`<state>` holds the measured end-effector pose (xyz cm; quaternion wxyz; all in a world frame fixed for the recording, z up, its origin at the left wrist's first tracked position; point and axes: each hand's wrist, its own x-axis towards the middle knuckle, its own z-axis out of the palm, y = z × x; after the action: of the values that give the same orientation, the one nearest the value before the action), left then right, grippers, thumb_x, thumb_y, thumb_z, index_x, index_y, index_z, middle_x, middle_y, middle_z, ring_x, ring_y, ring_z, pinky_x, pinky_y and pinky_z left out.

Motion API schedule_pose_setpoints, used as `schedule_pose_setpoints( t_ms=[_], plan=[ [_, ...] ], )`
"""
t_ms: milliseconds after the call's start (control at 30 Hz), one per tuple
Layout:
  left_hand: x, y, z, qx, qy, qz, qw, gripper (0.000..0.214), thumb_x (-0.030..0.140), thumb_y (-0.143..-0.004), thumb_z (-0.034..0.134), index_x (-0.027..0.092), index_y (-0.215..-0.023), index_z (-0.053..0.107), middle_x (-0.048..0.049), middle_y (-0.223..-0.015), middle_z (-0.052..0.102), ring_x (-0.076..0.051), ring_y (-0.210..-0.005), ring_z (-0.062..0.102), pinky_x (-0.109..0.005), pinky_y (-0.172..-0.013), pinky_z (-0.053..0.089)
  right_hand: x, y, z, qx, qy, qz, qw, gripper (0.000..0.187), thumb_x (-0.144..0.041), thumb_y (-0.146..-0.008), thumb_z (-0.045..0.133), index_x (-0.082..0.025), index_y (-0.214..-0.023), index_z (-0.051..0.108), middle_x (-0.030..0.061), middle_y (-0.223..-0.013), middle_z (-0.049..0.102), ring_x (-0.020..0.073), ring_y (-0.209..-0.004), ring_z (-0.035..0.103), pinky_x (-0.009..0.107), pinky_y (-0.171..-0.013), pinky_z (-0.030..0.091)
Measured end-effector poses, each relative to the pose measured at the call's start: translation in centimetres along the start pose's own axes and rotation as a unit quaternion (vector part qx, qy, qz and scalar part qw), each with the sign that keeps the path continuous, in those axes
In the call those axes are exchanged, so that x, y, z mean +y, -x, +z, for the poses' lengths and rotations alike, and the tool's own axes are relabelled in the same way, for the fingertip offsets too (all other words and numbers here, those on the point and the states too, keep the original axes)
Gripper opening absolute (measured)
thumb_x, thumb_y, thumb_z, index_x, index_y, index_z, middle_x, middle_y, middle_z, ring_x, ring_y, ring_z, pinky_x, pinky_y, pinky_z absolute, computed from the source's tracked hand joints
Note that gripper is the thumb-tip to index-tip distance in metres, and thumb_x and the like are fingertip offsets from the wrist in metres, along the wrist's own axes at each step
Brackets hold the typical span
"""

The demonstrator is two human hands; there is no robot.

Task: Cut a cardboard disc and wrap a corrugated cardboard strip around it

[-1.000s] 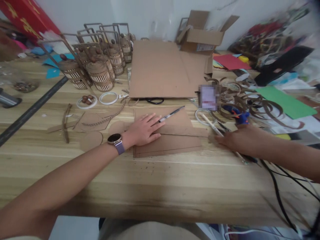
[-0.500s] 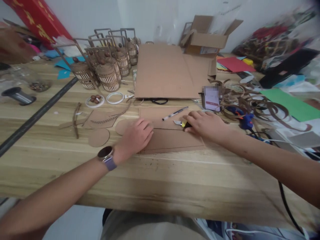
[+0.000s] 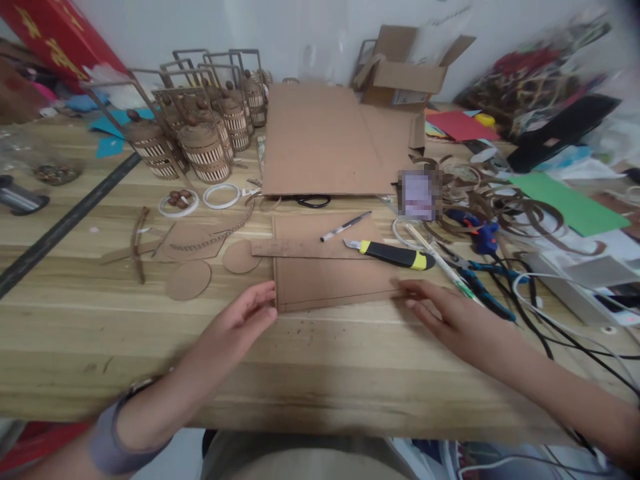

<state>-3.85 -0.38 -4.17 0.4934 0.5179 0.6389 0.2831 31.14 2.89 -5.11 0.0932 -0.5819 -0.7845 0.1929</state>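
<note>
A brown cardboard sheet point(image 3: 330, 280) lies flat on the wooden table point(image 3: 320, 360). My left hand point(image 3: 240, 323) rests at the sheet's near left corner, fingers stretched out and touching its edge. My right hand point(image 3: 447, 317) lies at the near right corner, fingers extended flat against the sheet. Neither hand holds anything. A yellow-and-black utility knife point(image 3: 393, 253) lies across the sheet's right part. A wooden ruler point(image 3: 300, 249) lies across its middle, and a pen point(image 3: 345, 227) rests on its far part.
Cardboard discs point(image 3: 189, 279) and cut shapes lie left of the sheet. Several small woven lanterns point(image 3: 203, 150) stand at the back left. A large cardboard panel point(image 3: 325, 140) and open box point(image 3: 405, 67) sit behind. Curled strips, a glue gun point(image 3: 480, 233), pliers and cables crowd the right.
My right hand set the utility knife down on the sheet and drew back to the near right corner. My left hand slid off the sheet to its near left corner.
</note>
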Motion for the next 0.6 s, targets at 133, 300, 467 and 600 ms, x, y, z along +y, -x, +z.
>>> schedule_pose_setpoints(
  t_ms=[133, 300, 467, 600],
  plan=[
    [-0.1, -1.4, 0.4, 0.031, 0.135, -0.044, 0.989, 0.049, 0.041, -0.075, 0.065, 0.019, -0.119, 0.063, -0.0114, -0.128, 0.067, -0.028, -0.121, 0.061, -0.044, -0.105, 0.046, 0.3, -1.0, -0.4, 0.001, -0.169, 0.102, 0.980, 0.043, -0.056, -0.083, 0.056, -0.023, -0.109, 0.066, 0.0090, -0.102, 0.075, 0.0284, -0.092, 0.071, 0.043, -0.077, 0.058],
    [-0.2, -2.8, 0.3, -0.007, 0.180, -0.052, 0.982, 0.045, 0.037, -0.067, 0.072, 0.018, -0.108, 0.067, -0.0031, -0.094, 0.068, -0.019, -0.085, 0.064, -0.034, -0.081, 0.051, 0.1, -1.9, -0.5, 0.000, -0.440, 0.229, 0.869, 0.042, -0.048, -0.063, 0.084, -0.022, -0.094, 0.071, 0.0019, -0.086, 0.069, 0.0178, -0.077, 0.067, 0.034, -0.079, 0.060],
    [-0.3, -3.8, 0.6, -0.039, 0.196, -0.046, 0.979, 0.040, 0.035, -0.069, 0.075, 0.018, -0.105, 0.073, 0.0012, -0.077, 0.065, -0.014, -0.074, 0.059, -0.028, -0.071, 0.046, -0.5, -2.2, -0.3, 0.007, -0.551, 0.270, 0.790, 0.032, -0.024, -0.059, 0.090, -0.023, -0.087, 0.075, 0.0009, -0.092, 0.071, 0.0141, -0.083, 0.070, 0.025, -0.086, 0.061],
    [-0.3, -3.9, 0.6, -0.036, 0.210, -0.048, 0.976, 0.039, 0.034, -0.066, 0.078, 0.018, -0.101, 0.074, 0.0008, -0.079, 0.067, -0.013, -0.073, 0.059, -0.026, -0.070, 0.045, -0.5, -2.1, -0.1, -0.007, -0.579, 0.260, 0.773, 0.027, -0.019, -0.069, 0.084, -0.023, -0.095, 0.076, 0.0005, -0.086, 0.074, 0.0129, -0.078, 0.072, 0.023, -0.078, 0.063]
  ],
)
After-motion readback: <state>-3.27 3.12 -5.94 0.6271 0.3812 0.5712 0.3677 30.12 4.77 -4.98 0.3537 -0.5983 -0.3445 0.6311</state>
